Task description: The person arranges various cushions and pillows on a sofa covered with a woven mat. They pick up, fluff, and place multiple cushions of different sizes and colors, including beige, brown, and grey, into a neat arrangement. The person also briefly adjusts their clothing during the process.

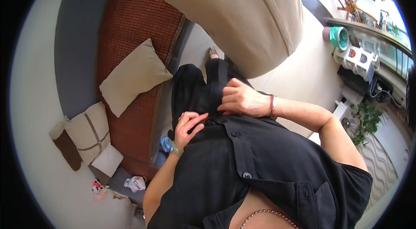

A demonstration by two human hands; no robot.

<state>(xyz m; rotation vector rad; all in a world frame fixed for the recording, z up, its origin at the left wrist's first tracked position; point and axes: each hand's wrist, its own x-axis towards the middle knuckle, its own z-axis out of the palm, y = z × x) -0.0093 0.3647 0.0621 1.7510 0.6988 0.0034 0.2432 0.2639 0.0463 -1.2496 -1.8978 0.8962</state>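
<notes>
Both hands are at the waist of my black buttoned shirt (236, 151), above black trousers (188, 88). My left hand (187, 128), with a pale green bangle at its wrist, has its fingers partly bent and apart, tips beside the lower shirt front. Nothing shows between them. Just to the right and a little farther off, my right hand (245, 99) is curled against the dark cloth, a red band (273, 105) round the wrist. What its fingers pinch, if anything, is hidden by the hand. Dark buttons (235, 134) run down the shirt front.
A large beige padded piece (229, 16) with a piped seam fills the far middle. On the left is a sofa with a rust-brown cover (134, 16) and a beige pillow (132, 77). At right are a lined bin (339, 37), a white rack (357, 60) and a leafy plant (368, 120).
</notes>
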